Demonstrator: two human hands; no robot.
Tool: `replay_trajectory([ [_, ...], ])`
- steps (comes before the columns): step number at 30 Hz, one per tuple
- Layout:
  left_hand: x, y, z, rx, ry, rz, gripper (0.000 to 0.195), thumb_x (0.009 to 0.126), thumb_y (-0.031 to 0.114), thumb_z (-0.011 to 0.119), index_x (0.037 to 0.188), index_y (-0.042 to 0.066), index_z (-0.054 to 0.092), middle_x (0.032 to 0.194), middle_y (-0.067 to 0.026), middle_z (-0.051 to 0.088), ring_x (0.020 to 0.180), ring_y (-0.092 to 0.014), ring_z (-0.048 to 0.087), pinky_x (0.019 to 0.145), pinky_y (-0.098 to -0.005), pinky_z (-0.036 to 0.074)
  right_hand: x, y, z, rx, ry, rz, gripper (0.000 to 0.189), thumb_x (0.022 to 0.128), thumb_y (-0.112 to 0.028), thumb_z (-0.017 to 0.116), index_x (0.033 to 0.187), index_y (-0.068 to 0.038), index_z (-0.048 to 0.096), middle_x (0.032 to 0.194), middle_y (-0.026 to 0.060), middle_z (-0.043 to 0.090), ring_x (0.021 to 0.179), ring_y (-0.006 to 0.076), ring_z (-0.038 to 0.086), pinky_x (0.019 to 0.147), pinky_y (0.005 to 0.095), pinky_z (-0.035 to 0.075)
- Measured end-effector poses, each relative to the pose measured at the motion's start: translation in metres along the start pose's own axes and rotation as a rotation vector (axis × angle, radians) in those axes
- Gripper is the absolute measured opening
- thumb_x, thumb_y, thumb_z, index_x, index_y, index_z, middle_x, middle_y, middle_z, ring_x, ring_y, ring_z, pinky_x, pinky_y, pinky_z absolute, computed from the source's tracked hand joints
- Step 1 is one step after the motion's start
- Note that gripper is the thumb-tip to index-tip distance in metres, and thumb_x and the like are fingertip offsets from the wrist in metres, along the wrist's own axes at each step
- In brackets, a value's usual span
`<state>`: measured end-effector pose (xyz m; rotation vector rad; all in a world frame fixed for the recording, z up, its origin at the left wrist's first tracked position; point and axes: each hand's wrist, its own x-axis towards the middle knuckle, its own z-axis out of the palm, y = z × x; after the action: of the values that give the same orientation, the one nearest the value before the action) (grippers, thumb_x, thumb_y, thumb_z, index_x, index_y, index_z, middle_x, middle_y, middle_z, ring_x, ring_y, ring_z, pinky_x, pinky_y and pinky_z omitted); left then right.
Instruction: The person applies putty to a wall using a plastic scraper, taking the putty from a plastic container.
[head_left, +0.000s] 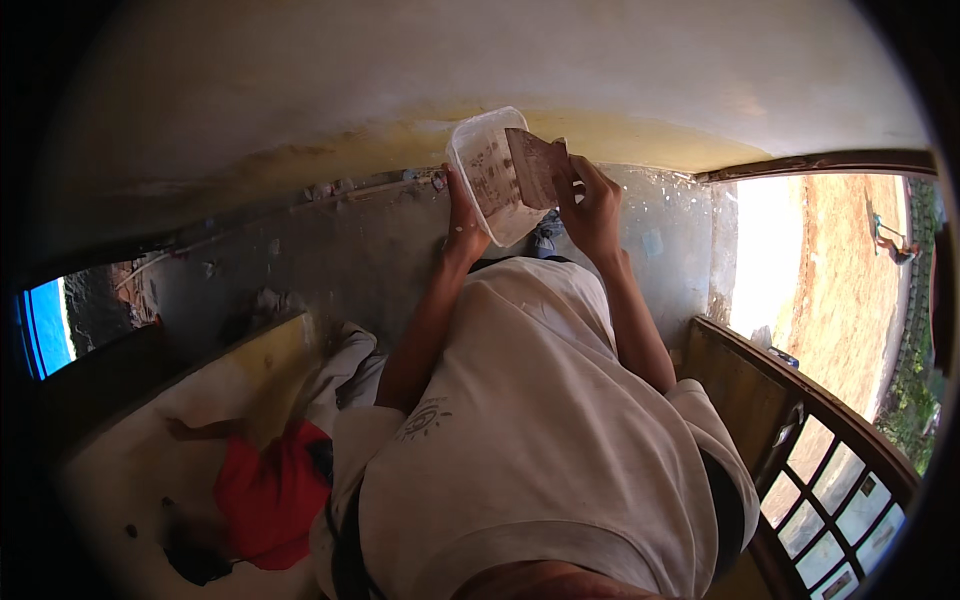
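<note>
My left hand (465, 214) holds a translucent plastic tub (491, 176) by its side, tilted so its inside faces up, with whitish and brownish residue on the inner wall. In my right hand (589, 199) is a flat, brownish filling-knife blade or scraper (536, 169), gripped at its edge between thumb and fingers. The scraper's far side reaches over the tub's opening; whether it touches the tub cannot be told. Just beyond both hands rises a wall (480, 67), whitish with a yellow band low down.
A person in a red shirt (270, 495) stands at the lower left by another wall. On the right, a doorway opens onto sunlit ground (840, 262), with a paned door (832, 480) beside it. Debris lies along the foot of the wall, on the grey floor (352, 262). Someone is outside.
</note>
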<state>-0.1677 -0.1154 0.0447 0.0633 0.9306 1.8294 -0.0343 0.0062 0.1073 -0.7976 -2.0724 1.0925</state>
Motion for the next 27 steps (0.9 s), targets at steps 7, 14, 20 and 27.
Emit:
replay_trajectory([
  [7, 0.005, -0.029, 0.031, 0.035, -0.054, 0.003, 0.100, 0.091, 0.086, 0.027, 0.156, 0.011, 0.032, 0.149, -0.0127, 0.049, 0.134, -0.030, 0.053, 0.111, -0.0498, 0.046, -0.004, 0.017, -0.027, -0.047, -0.022, 0.007, 0.014, 0.095, -0.008, 0.067, 0.105, 0.002, 0.067, 0.084, 0.0202, 0.070, 0.067, 0.0258, 0.073, 0.058, 0.0338, 0.056],
  [14, 0.013, -0.056, 0.047, 0.014, -0.055, 0.074, 0.099, 0.091, 0.085, 0.025, 0.156, 0.012, 0.032, 0.149, -0.0117, 0.049, 0.134, -0.028, 0.053, 0.110, -0.0477, 0.048, -0.015, 0.025, -0.043, -0.042, 0.009, 0.011, 0.013, 0.092, -0.008, 0.069, 0.101, 0.002, 0.066, 0.077, 0.0176, 0.067, 0.061, 0.0246, 0.067, 0.056, 0.0337, 0.054],
  [20, 0.015, -0.080, 0.057, -0.033, 0.049, 0.103, 0.094, 0.094, 0.082, 0.025, 0.157, 0.013, 0.032, 0.150, -0.0104, 0.047, 0.137, -0.027, 0.050, 0.113, -0.0472, 0.045, -0.017, 0.031, -0.063, -0.061, 0.084, -0.010, 0.013, 0.092, -0.009, 0.069, 0.100, 0.002, 0.067, 0.075, 0.0181, 0.067, 0.061, 0.0245, 0.069, 0.057, 0.0335, 0.055],
  [27, 0.012, -0.081, 0.070, 0.031, 0.012, 0.110, 0.093, 0.094, 0.083, 0.027, 0.157, 0.015, 0.031, 0.152, -0.0104, 0.046, 0.138, -0.028, 0.049, 0.113, -0.0466, 0.044, -0.013, 0.032, -0.072, -0.052, 0.066, 0.044, 0.014, 0.091, -0.007, 0.067, 0.103, 0.001, 0.067, 0.082, 0.0205, 0.069, 0.067, 0.0332, 0.070, 0.059, 0.0399, 0.053],
])
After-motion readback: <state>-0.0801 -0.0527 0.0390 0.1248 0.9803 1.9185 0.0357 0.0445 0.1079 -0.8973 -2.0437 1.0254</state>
